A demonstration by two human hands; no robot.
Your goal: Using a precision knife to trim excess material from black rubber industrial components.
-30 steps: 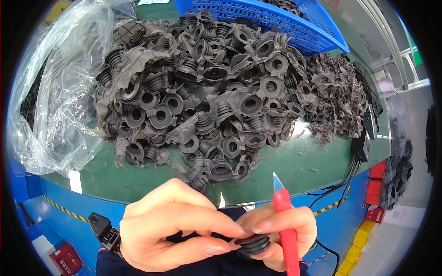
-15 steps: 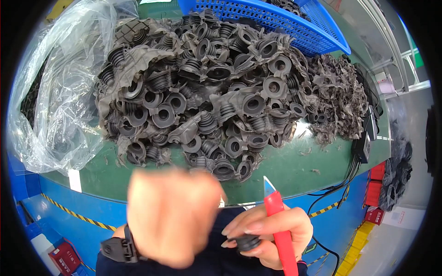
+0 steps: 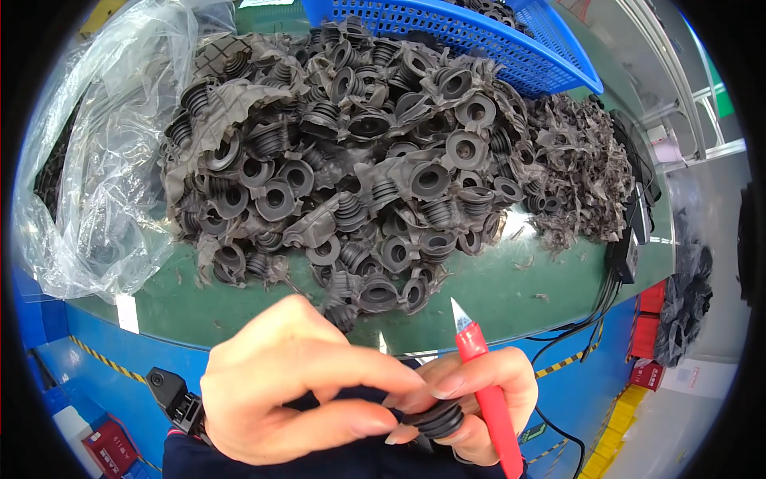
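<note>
My right hand (image 3: 507,391) is closed around a red-handled craft knife (image 3: 495,411), its pointed blade standing up toward the bench. The same hand's fingertips also hold a small black ribbed rubber bellows (image 3: 439,419). From the left, my left hand (image 3: 295,391) reaches in with thumb and forefinger parted at the near side of the bellows. Those fingertips are close to its edge and to my right fingers; whether they touch the rubber I cannot tell. Beyond both hands lies a big heap of grey rubber bellows (image 3: 351,211), many joined by thin sheets of flash.
A heap of torn rubber scraps (image 3: 582,172) lies right of the bellows. Behind stands a blue perforated basket (image 3: 471,40). Clear plastic bagging (image 3: 120,176) covers the left of the green bench top (image 3: 519,295). A black box with cables (image 3: 626,255) sits at its right edge.
My left hand has come from beside the heap's front edge, turned, and moved in to the bellows with thumb and forefinger parted. My right hand keeps the knife and bellows, shifted only slightly.
</note>
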